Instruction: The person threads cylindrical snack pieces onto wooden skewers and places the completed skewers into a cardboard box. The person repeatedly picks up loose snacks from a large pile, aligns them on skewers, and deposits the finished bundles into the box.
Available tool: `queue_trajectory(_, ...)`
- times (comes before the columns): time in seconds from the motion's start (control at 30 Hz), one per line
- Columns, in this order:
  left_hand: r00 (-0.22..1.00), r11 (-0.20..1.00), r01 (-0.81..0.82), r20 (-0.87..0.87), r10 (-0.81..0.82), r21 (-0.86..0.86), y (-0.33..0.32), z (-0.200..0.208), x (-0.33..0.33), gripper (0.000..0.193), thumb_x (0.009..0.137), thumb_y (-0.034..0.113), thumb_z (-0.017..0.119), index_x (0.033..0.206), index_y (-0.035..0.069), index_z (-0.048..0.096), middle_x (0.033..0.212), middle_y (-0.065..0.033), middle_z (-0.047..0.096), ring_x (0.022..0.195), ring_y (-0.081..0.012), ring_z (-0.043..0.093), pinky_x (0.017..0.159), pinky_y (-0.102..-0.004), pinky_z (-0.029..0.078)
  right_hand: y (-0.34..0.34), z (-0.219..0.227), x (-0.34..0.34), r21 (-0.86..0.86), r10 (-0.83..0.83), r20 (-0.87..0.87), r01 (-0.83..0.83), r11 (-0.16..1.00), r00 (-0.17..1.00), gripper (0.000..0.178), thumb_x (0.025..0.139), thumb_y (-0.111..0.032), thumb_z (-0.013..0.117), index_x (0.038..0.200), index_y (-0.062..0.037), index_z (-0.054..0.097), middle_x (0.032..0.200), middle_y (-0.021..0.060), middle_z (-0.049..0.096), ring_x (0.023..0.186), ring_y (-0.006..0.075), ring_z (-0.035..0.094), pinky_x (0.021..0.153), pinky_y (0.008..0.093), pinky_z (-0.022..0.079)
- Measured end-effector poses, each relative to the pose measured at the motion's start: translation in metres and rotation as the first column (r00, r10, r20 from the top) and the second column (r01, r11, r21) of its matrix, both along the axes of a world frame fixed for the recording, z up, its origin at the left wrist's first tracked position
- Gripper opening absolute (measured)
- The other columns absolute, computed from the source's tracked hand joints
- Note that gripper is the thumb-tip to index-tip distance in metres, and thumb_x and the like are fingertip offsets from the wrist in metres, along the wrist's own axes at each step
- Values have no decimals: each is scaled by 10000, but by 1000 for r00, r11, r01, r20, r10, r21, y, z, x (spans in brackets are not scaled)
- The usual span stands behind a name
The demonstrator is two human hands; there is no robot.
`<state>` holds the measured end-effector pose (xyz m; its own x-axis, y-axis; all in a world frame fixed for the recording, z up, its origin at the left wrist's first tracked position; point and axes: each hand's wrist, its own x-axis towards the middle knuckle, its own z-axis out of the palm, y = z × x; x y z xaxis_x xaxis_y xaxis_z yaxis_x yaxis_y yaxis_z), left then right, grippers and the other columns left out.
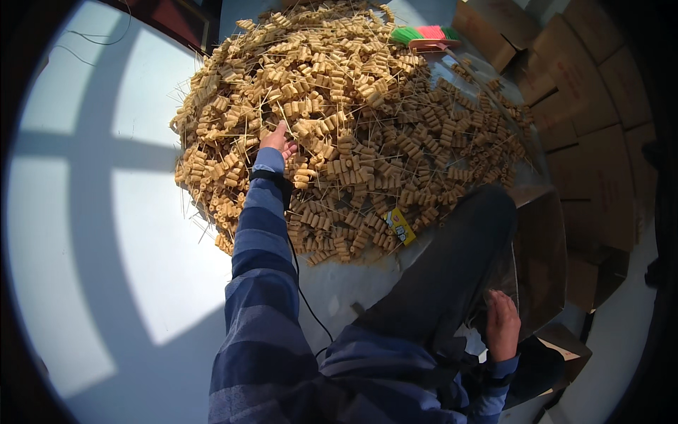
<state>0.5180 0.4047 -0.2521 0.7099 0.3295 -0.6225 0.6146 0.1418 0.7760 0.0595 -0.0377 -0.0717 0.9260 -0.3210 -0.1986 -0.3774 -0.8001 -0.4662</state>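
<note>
The heap of tan wooden-looking spools (353, 120) on thin sticks is looking matt and rough — dry, with a fibrous edge. The floor (92, 233) is showing smooth and pale, faintly sheened in sunlight. The cardboard boxes (593, 106) are appearing dull brown paperboard. The brush (424, 34) is showing glossy plastic bristles, green and pink — the striped sleeve (261, 233) is reading as soft knitted cloth.
</note>
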Motion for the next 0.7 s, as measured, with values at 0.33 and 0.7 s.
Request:
queue_trajectory(0.33, 997, 990, 70, -52, -64, 121, -14, -22, 34, 305, 1013, 299, 589, 1091, 14, 665, 915, -70, 636, 697, -150, 599, 555, -265, 542, -3, -3, 8, 65, 9, -106, -2, 998, 994, 179, 940, -36, 597, 1096, 4, 674, 1103, 178, 689, 1036, 339, 659, 902, 403, 521)
queue_trajectory(0.7, 849, 920, 303, 509, -142, -250, -17, 93, -71, 210, 1039, 209, 532, 992, 10, 580, 942, -96, 631, 801, -167, 599, 743, -307, 523, 27, 50, 60, 577, -75, 53, 30, 816, 996, 204, 971, -70, 614, 1154, -26, 692, 1055, 102, 703, 902, 148, 643, 775, 267, 501)
